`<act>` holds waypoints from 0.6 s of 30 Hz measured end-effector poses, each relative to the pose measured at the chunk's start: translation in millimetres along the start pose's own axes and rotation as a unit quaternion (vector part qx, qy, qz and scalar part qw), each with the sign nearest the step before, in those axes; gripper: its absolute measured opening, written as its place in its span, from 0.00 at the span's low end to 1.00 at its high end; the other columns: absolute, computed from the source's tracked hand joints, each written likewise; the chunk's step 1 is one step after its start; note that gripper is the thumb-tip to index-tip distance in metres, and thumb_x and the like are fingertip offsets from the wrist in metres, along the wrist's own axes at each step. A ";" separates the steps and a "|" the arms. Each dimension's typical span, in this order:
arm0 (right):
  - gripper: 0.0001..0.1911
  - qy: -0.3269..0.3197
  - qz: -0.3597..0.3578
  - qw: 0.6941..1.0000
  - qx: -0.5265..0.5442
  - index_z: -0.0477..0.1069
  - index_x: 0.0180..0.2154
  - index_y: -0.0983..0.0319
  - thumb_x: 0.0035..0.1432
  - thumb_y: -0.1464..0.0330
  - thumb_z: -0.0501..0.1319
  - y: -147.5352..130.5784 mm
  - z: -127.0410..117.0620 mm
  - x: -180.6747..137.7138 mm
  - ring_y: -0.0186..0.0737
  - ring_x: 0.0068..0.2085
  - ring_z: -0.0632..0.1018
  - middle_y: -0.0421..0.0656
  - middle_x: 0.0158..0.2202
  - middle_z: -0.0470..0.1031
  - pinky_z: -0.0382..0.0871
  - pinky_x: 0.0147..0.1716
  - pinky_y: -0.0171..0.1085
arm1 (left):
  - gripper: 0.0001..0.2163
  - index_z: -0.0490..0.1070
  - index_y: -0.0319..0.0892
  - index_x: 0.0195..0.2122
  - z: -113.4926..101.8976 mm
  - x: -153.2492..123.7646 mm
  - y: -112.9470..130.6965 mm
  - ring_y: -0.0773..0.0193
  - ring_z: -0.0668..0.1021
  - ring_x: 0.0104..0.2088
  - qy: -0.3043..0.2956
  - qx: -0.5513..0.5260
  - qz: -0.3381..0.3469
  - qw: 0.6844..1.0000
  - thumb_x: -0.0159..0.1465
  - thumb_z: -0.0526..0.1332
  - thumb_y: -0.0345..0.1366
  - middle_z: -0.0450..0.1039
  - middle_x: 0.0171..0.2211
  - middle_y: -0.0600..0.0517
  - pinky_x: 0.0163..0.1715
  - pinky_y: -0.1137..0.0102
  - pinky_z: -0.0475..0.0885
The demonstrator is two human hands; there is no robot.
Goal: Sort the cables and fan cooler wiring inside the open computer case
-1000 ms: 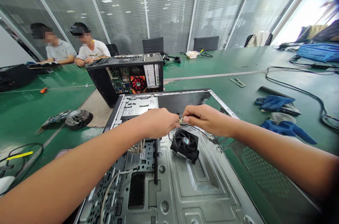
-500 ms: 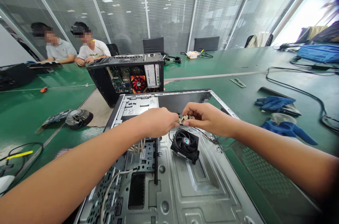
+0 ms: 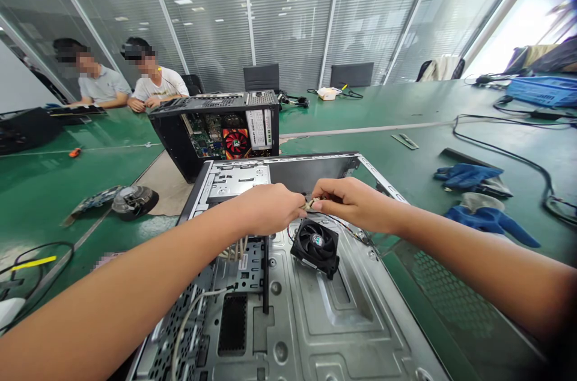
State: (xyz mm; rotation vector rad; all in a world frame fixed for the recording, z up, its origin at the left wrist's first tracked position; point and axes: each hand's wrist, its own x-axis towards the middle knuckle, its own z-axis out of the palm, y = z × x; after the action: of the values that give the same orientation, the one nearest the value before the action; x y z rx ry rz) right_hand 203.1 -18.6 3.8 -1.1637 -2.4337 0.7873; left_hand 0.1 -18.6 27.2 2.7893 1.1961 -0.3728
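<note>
A small bundle of pale cable (image 3: 310, 205) is pinched between my two hands over the far part of an open computer case (image 3: 311, 321). My left hand (image 3: 274, 208) is closed on the cable's left side, its fingertips partly hidden. On the other side, my right hand (image 3: 349, 204) grips the cable between thumb and fingers. Just below the hands, a black case fan (image 3: 315, 246) with thin coloured wires lies tilted on the bare metal panel. More grey cable (image 3: 192, 309) runs along the left of the case.
Behind the case stands a second computer tower (image 3: 180, 128) with a red fan. A round cooler (image 3: 134, 201) lies at left, blue gloves (image 3: 473, 179) and a black cable (image 3: 509, 146) at right. Two people (image 3: 157, 83) sit at the far left beside the green table (image 3: 360, 110).
My right hand's fingers have shifted slightly on the cable, and less of the cable shows between the hands. The fan and case have stayed put.
</note>
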 end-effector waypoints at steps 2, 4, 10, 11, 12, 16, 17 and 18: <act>0.12 0.005 0.002 1.000 0.010 0.67 0.34 0.61 0.60 0.58 0.56 -1.0 -0.5 -0.2 0.32 0.26 0.61 0.36 0.23 0.63 0.53 0.26 0.34 | 0.18 0.71 0.42 0.40 -0.4 -0.2 -0.3 0.57 0.75 0.28 0.001 0.002 0.001 1.000 0.68 0.45 0.44 0.75 0.30 0.43 0.25 0.67 0.63; 0.11 0.010 0.003 1.000 0.019 0.68 0.35 0.61 0.58 0.59 0.59 -1.4 -1.0 -0.2 0.32 0.26 0.61 0.36 0.24 0.63 0.53 0.26 0.34 | 0.17 0.70 0.42 0.40 -0.7 -0.2 -0.6 0.58 0.75 0.28 0.000 0.001 -0.001 1.000 0.68 0.45 0.44 0.75 0.30 0.43 0.25 0.67 0.63; 0.11 0.020 0.005 0.999 0.027 0.69 0.35 0.61 0.55 0.60 0.61 0.1 -1.0 0.6 0.31 0.26 0.62 0.36 0.25 0.63 0.54 0.26 0.33 | 0.17 0.70 0.42 0.40 0.9 0.8 -1.5 0.58 0.75 0.28 0.003 0.005 -0.003 1.000 0.68 0.45 0.43 0.75 0.31 0.44 0.26 0.67 0.64; 0.11 0.018 0.005 0.999 0.027 0.69 0.35 0.61 0.56 0.60 0.60 0.1 -0.9 0.6 0.31 0.26 0.61 0.36 0.24 0.63 0.53 0.26 0.33 | 0.17 0.70 0.42 0.39 1.2 1.1 -1.6 0.58 0.75 0.28 0.003 0.006 -0.003 1.000 0.68 0.45 0.43 0.75 0.31 0.44 0.26 0.67 0.64; 0.12 0.015 0.005 1.000 0.027 0.69 0.35 0.61 0.57 0.59 0.59 0.1 -0.9 0.6 0.31 0.26 0.61 0.36 0.24 0.63 0.53 0.26 0.33 | 0.17 0.70 0.42 0.39 1.4 1.3 -1.5 0.58 0.75 0.28 0.003 0.008 -0.002 1.000 0.68 0.45 0.44 0.75 0.31 0.44 0.25 0.68 0.63; 0.14 -0.002 0.007 1.000 0.014 0.68 0.33 0.62 0.60 0.58 0.55 -0.6 -1.0 0.7 0.31 0.25 0.60 0.35 0.22 0.61 0.52 0.25 0.33 | 0.18 0.70 0.42 0.39 1.1 1.2 -0.5 0.59 0.75 0.27 0.001 0.009 0.000 1.000 0.68 0.44 0.45 0.75 0.30 0.44 0.24 0.68 0.62; 0.14 -0.004 0.005 1.000 0.007 0.68 0.33 0.62 0.61 0.58 0.54 -0.7 -1.0 0.8 0.31 0.25 0.60 0.35 0.22 0.61 0.52 0.25 0.33 | 0.18 0.70 0.42 0.39 0.9 1.0 -0.3 0.59 0.75 0.27 0.001 0.009 0.001 1.000 0.68 0.44 0.45 0.75 0.30 0.44 0.24 0.68 0.62; 0.15 -0.005 0.003 1.000 -0.001 0.68 0.32 0.62 0.61 0.58 0.53 -0.7 -0.9 0.9 0.31 0.25 0.60 0.35 0.22 0.61 0.53 0.25 0.34 | 0.18 0.70 0.42 0.38 0.9 0.8 -0.1 0.59 0.75 0.27 0.002 0.010 0.003 1.000 0.68 0.44 0.45 0.75 0.30 0.45 0.24 0.68 0.62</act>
State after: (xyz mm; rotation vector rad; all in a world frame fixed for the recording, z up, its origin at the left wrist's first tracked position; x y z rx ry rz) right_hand 202.6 -18.0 5.0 -1.1716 -2.4402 0.7953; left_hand 0.3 -18.1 26.2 2.8098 1.1921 -0.3809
